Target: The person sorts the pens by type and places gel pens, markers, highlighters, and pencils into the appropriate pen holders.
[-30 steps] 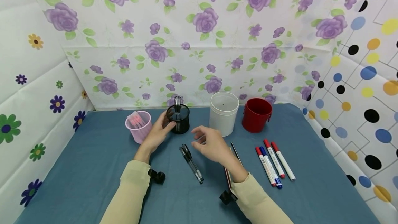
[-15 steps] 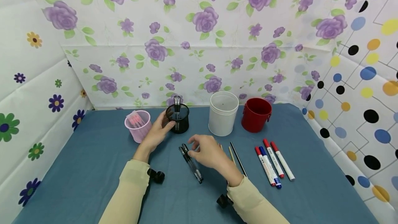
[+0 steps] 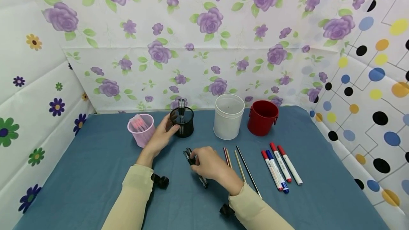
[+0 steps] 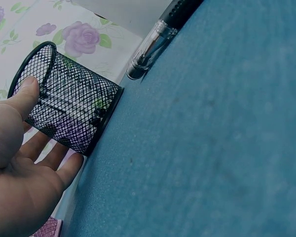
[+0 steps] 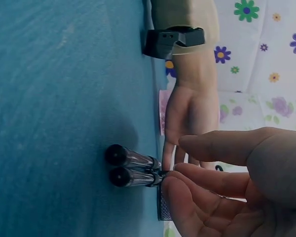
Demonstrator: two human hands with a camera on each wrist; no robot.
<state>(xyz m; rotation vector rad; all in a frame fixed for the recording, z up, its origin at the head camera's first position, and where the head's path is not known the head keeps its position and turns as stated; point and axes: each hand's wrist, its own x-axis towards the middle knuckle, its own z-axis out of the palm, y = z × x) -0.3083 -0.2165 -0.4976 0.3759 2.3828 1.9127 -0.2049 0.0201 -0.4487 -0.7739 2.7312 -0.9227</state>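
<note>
Right hand [image 3: 211, 166] down at the two black pens [image 3: 202, 181]

Change over the last second: right hand dropped from near the white cup [image 3: 228, 125] to over the pens, covering their middles. Pens lie on the counter [image 3: 86, 176], roughly midway between left and right edges, well in from the far edge. Right wrist view: thumb and fingers apart, no pinch visible (contact with the pens: can't tell). Left hand [image 3: 159, 138] hasn't moved: thumb and fingers clamped on the black mesh cup [image 3: 187, 130], upright near the far edge, at least one pen standing [image 3: 181, 106] in it. My read: cup is steadied, work is at the grasp stage, pens not yet secured. Pencils [image 3: 240, 166], toward the right edge from the pens, show more now.
</note>
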